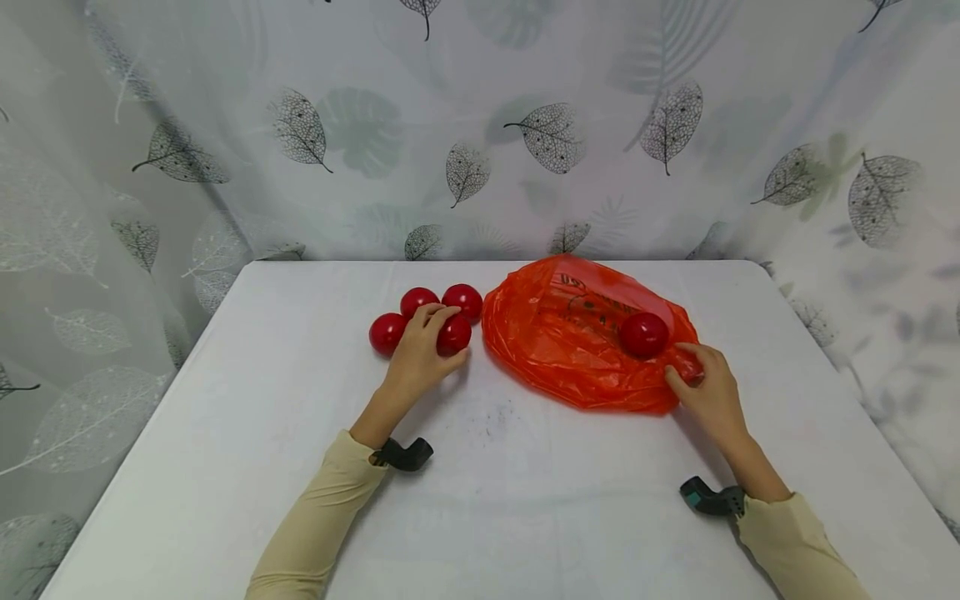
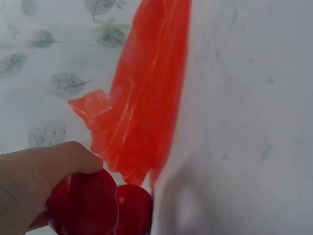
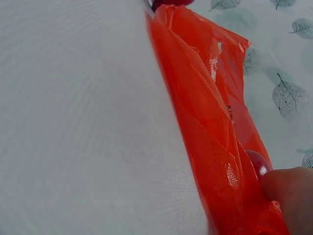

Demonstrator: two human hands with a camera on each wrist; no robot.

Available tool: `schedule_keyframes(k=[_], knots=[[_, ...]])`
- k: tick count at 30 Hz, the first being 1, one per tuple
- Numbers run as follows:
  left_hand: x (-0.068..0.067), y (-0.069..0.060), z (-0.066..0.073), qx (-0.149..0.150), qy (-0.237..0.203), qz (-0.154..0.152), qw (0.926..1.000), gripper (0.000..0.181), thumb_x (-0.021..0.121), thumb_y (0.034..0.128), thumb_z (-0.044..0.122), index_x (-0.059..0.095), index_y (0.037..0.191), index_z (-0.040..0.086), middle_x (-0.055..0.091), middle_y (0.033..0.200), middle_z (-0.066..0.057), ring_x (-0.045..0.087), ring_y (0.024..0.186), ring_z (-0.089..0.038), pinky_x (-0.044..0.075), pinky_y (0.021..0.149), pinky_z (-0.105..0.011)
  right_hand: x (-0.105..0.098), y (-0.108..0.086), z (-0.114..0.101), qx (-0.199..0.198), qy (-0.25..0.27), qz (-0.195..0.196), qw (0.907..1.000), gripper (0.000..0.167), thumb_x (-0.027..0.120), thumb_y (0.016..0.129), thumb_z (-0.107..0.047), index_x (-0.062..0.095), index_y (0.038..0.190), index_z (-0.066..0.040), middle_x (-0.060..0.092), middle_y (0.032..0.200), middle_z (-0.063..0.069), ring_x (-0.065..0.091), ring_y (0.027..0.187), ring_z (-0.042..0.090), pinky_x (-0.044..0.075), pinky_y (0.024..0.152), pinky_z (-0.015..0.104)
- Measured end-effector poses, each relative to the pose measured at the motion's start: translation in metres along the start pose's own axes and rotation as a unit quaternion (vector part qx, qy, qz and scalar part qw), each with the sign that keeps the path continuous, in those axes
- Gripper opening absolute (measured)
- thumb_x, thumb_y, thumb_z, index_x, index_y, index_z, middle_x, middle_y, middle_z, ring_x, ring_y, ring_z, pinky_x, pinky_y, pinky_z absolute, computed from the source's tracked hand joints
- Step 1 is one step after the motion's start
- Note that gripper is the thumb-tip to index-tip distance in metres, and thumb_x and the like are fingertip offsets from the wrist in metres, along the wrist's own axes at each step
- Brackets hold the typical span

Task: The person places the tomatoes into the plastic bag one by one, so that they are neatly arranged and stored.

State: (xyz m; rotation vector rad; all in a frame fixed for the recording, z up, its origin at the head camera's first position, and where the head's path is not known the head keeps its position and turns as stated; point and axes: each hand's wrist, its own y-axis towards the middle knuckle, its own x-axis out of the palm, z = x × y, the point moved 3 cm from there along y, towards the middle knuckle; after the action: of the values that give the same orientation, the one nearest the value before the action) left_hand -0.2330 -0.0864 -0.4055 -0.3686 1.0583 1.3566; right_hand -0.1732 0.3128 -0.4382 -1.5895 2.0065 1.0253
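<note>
On the left of the white table, my left hand [image 1: 420,354] grips a shiny red apple [image 1: 453,335], fingers over the top and thumb at the near side. In the left wrist view the held apple [image 2: 84,203] is beside another apple [image 2: 134,209]. More red apples [image 1: 386,333] sit around the hand, touching or close together. A crumpled red plastic bag [image 1: 555,367] lies to the right, with one apple [image 1: 643,335] in its mouth area. My right hand [image 1: 712,396] pinches the bag's right edge; whether an apple is under the plastic there is unclear.
The white table [image 1: 495,500] reaches back to a leaf-printed curtain [image 1: 480,125], which also hangs along both sides. The bag lies close to the table's back edge. A dark camera [image 1: 405,454] is strapped to the left wrist, another camera [image 1: 712,498] to the right.
</note>
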Motion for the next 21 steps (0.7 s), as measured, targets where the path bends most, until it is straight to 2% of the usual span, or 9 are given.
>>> schedule_keyframes(k=[4, 6, 8, 14, 21], knots=[[-0.004, 0.002, 0.011, 0.011, -0.003, 0.005, 0.9999, 0.062, 0.08, 0.077, 0.018, 0.055, 0.134, 0.011, 0.05, 0.132, -0.016, 0.05, 0.123, -0.034, 0.053, 0.092, -0.049, 0.0, -0.001, 0.001, 0.0, 0.001, 0.0, 1.0, 0.039, 0.06, 0.092, -0.01, 0.053, 0.127, 0.008, 0.047, 0.128, 0.032, 0.047, 0.114, 0.045, 0.038, 0.079, 0.016], [-0.006, 0.002, 0.016, 0.018, -0.004, 0.007, 0.9998, 0.063, 0.081, 0.0765, 0.018, 0.055, 0.134, 0.011, 0.05, 0.133, -0.016, 0.05, 0.123, -0.034, 0.053, 0.091, -0.049, 0.0, -0.001, 0.001, 0.001, 0.003, -0.001, 1.0, 0.039, 0.06, 0.092, -0.01, 0.053, 0.126, 0.008, 0.047, 0.128, 0.032, 0.047, 0.113, 0.045, 0.033, 0.075, 0.007], [-0.007, 0.002, 0.022, 0.023, -0.004, 0.006, 0.9997, 0.064, 0.082, 0.0756, 0.018, 0.055, 0.134, 0.011, 0.05, 0.133, -0.016, 0.049, 0.124, -0.034, 0.053, 0.09, -0.049, -0.001, -0.001, 0.001, 0.001, 0.003, -0.001, 1.0, 0.039, 0.06, 0.092, -0.01, 0.053, 0.126, 0.008, 0.046, 0.128, 0.032, 0.047, 0.113, 0.045, 0.03, 0.074, 0.002], [-0.01, 0.002, 0.038, 0.051, 0.003, 0.008, 0.9986, 0.064, 0.083, 0.0757, 0.018, 0.056, 0.133, 0.011, 0.051, 0.132, -0.015, 0.05, 0.123, -0.032, 0.054, 0.089, -0.047, -0.001, -0.001, 0.002, -0.005, 0.003, 0.007, 1.0, 0.038, 0.06, 0.091, -0.008, 0.054, 0.125, 0.008, 0.048, 0.127, 0.032, 0.048, 0.11, 0.044, 0.03, 0.073, 0.001], [-0.013, 0.004, 0.049, 0.085, -0.007, 0.013, 0.9963, 0.062, 0.082, 0.0771, 0.018, 0.056, 0.133, 0.01, 0.052, 0.13, -0.015, 0.051, 0.121, -0.031, 0.055, 0.091, -0.043, 0.002, 0.0, 0.003, -0.009, -0.002, 0.014, 0.9999, 0.037, 0.061, 0.09, -0.008, 0.056, 0.123, 0.007, 0.05, 0.125, 0.031, 0.047, 0.113, 0.044, 0.035, 0.076, 0.012]])
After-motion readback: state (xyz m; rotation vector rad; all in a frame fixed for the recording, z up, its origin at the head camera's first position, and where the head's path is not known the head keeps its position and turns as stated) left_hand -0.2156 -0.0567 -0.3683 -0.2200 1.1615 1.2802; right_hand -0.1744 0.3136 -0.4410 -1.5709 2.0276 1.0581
